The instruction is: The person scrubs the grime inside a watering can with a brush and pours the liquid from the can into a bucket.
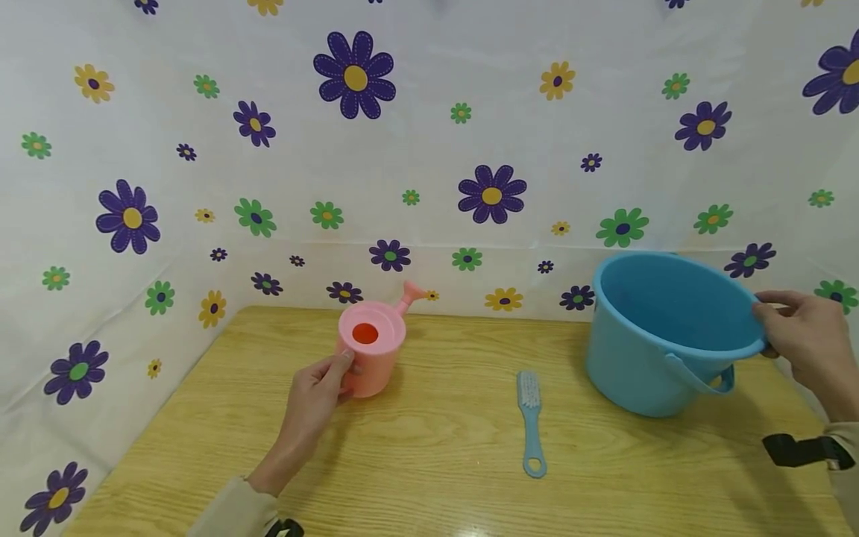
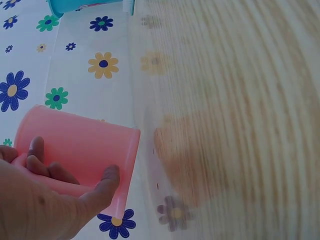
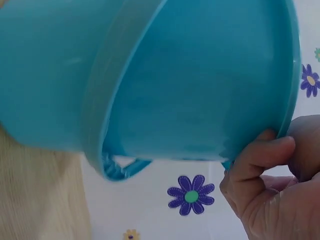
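Note:
My left hand point(image 1: 310, 399) grips a pink watering can point(image 1: 376, 367) at the left of the table. In the left wrist view its fingers curl round the can's handle point(image 2: 65, 187), and the thumb lies near the can's top edge. The can's spout point(image 1: 411, 292) points toward the back right. On the right, my right hand point(image 1: 805, 335) pinches the rim of a blue bucket point(image 1: 631, 362). The right wrist view has thumb and fingers at that rim point(image 3: 295, 75), with the bucket's inside facing the camera. The bucket's handle point(image 1: 698, 377) hangs down at its front.
A blue scrub brush point(image 1: 531, 421) with pale bristles lies between the can and the bucket, its looped handle end toward me. The wooden table point(image 1: 436, 455) ends at a white flower-print sheet point(image 1: 416, 149) behind and at the sides.

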A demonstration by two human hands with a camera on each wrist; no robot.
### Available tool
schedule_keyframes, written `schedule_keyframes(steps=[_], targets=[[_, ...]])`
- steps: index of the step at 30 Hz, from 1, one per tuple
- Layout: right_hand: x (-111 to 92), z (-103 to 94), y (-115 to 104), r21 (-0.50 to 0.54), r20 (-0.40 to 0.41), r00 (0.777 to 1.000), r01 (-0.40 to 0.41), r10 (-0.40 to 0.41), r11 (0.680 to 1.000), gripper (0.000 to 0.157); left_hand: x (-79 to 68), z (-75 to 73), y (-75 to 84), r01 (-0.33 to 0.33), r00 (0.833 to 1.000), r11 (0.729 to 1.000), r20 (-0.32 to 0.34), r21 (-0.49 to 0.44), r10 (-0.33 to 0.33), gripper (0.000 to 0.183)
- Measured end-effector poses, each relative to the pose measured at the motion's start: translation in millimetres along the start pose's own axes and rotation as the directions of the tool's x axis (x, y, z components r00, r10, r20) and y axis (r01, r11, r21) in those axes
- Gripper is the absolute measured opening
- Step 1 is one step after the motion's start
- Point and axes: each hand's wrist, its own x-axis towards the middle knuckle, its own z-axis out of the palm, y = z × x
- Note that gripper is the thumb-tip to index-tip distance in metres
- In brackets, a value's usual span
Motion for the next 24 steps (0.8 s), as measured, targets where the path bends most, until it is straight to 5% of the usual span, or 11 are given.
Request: schedule_keyframes(steps=[10, 16, 24], targets=[[-8, -4.2, 1, -0.074, -0.029, 0.999, -0.033, 0.031, 0.997, 0.062, -0.2, -2.0, -4.4, 0.005, 1.0, 1.0, 0.007, -0.016, -0.005, 0.047], [-15, -8.3, -7, -0.075, -0.164, 0.983, -0.095, 0.081, 0.993, 0.058, 2.7, -4.5, -5.6, 0.034, 0.999, 0.998, -0.014, -0.043, -0.035, 0.048], [-33, -9.3, -24, -0.025, -0.253, 0.967, -0.025, 0.017, 0.999, 0.053, 6.7, -10.8, -9.3, 0.084, 0.996, 0.994, -0.02, -0.067, -0.085, 0.049]])
